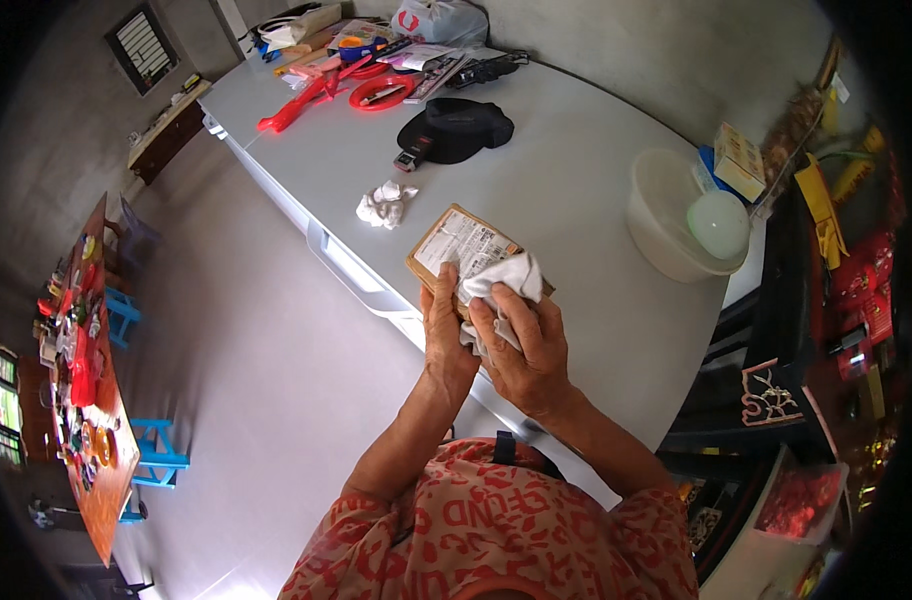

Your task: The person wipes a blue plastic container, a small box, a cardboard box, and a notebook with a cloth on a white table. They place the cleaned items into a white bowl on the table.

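Observation:
A small brown cardboard box (438, 240) with a white printed label on top is in front of me, over the near edge of the grey table. My left hand (444, 315) grips the box's near left side, its thumb lying on the label. A crumpled white cloth (511, 275) is bunched under my right hand (524, 350), whose fingers press it against the box's right part. The cloth hides that corner, and the box's underside does not show. Farther off on the table lies a second crumpled white cloth (384, 204).
Beyond are a black cap (456, 130), a small device (413, 155), red-handled items (301, 105), a red ring-shaped item (381, 92) and a plastic bag (441, 22). A whitish basin (666, 225) stands right on the grey table (576, 170). Leftward are a cluttered wooden table (106, 500) and blue stools (156, 455).

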`<state>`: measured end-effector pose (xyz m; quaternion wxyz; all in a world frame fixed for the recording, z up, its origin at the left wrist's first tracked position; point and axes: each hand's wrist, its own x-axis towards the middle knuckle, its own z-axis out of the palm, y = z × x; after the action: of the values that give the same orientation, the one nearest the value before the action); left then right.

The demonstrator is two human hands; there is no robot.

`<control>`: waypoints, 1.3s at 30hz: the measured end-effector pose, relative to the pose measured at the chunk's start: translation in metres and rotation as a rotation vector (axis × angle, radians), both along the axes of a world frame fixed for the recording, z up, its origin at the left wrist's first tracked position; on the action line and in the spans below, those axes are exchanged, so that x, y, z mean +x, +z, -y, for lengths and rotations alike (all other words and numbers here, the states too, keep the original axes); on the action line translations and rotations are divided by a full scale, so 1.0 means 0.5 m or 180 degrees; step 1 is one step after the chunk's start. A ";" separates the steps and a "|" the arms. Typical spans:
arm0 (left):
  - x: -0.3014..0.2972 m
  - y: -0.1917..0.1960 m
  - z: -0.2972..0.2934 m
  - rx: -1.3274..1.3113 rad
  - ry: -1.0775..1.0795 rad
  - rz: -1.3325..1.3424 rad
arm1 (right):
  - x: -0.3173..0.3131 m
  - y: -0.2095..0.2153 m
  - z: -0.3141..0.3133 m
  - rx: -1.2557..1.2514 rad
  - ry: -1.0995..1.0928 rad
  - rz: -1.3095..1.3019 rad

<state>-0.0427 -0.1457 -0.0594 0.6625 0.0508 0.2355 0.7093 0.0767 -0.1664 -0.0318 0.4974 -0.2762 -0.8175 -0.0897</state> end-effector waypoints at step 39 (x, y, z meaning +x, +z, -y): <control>-0.026 0.021 0.031 0.0138 -0.0551 0.0599 | 0.024 0.076 0.009 -0.1218 0.0895 -0.0703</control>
<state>-0.0559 -0.1610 -0.0488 0.7391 0.0184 0.1516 0.6561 0.0887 -0.1711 0.0063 0.5299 -0.2570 -0.7907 0.1673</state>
